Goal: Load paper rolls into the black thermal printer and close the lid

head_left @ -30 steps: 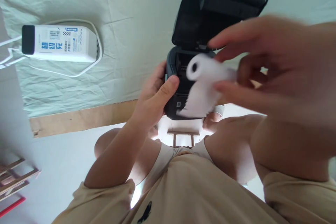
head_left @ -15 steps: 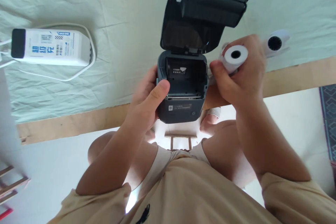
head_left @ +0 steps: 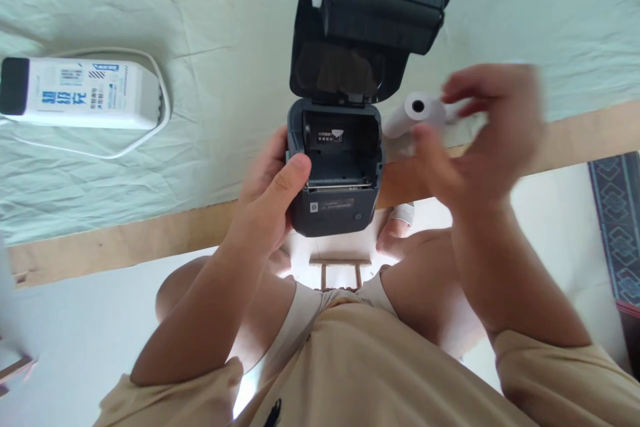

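My left hand [head_left: 270, 197] grips the left side of a dark portable label printer [head_left: 333, 210], its thumb on the rim. The printer's lid [head_left: 345, 70] stands raised, and the paper bay [head_left: 340, 160] shows no roll. Just right of the printer, a white paper roll [head_left: 400, 121] stands with its dark core hole facing up. My right hand [head_left: 493, 140] is beside this roll, smeared by motion, with thumb and fingers spread apart. The thumb overlaps the roll's lower right edge; whether it touches cannot be made out.
At left on the pale green cloth [head_left: 215, 120] lies a white power strip [head_left: 95, 93] with blue print and a looped white cable. The wooden table edge [head_left: 125, 237] runs below. My knees and a wooden stool part [head_left: 340, 262] are under it; a patterned mat [head_left: 617, 227] lies right.
My right hand has let go of the paper roll and moved right, its fingers opening. The roll now stands by the printer. The second roll is now mostly hidden behind my hand.
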The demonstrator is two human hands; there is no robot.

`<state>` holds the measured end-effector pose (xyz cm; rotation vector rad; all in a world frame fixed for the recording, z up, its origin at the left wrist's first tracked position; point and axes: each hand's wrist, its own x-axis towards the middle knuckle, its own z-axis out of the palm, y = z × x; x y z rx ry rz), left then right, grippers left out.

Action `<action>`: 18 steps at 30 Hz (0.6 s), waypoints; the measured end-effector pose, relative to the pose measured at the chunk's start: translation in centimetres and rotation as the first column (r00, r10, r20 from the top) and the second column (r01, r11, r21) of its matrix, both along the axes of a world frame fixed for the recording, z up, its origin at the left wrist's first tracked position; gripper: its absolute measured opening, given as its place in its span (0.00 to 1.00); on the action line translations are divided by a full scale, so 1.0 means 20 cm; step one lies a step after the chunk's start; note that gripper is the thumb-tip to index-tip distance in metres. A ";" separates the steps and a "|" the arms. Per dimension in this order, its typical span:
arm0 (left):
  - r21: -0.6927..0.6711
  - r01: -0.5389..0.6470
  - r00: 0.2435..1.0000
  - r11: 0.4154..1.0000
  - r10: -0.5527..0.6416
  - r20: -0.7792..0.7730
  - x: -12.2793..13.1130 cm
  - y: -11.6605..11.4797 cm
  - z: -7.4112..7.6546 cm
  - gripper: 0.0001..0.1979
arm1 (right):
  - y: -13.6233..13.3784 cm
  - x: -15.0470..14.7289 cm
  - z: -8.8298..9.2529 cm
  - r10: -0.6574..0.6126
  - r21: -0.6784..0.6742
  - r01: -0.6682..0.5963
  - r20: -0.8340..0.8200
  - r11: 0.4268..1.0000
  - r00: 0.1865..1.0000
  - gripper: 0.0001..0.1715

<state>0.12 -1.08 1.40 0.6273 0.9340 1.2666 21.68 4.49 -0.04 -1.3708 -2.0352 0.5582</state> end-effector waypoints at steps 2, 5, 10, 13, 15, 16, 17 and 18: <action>-0.011 0.017 1.000 1.000 -0.017 -0.003 -0.01 0.00 0.00 0.14 | -0.01 0.00 0.03 0.022 0.004 -0.022 0.001 1.000 1.000 0.19; -0.001 0.023 1.000 1.000 -0.023 0.008 -0.01 0.01 0.00 0.12 | 0.00 0.06 0.05 0.026 0.037 -0.027 0.027 0.999 0.999 0.17; 0.003 0.005 1.000 1.000 -0.005 0.030 0.01 0.01 0.01 0.12 | 0.08 0.31 0.00 -0.158 0.196 0.144 0.062 0.970 0.985 0.17; 0.018 0.002 0.999 1.000 -0.003 0.035 0.01 0.01 0.01 0.11 | 0.12 0.40 -0.04 -0.289 0.254 0.267 0.052 0.930 0.956 0.18; 0.017 0.014 0.999 1.000 -0.014 0.036 0.01 0.00 0.01 0.11 | 0.14 0.41 -0.04 -0.309 0.282 0.290 0.023 0.914 0.951 0.20; 0.003 0.014 0.999 1.000 -0.015 0.034 0.01 0.00 0.00 0.11 | 0.14 0.41 -0.02 -0.307 0.308 0.295 -0.011 0.904 0.952 0.21; -0.006 0.014 0.999 1.000 -0.014 0.029 0.01 0.00 0.00 0.11 | 0.13 0.40 0.00 -0.292 0.326 0.289 -0.040 0.900 0.956 0.22; -0.006 0.006 1.000 1.000 -0.006 0.022 0.01 0.00 0.00 0.11 | 0.13 0.38 0.03 -0.241 0.300 0.238 -0.029 0.924 0.970 0.23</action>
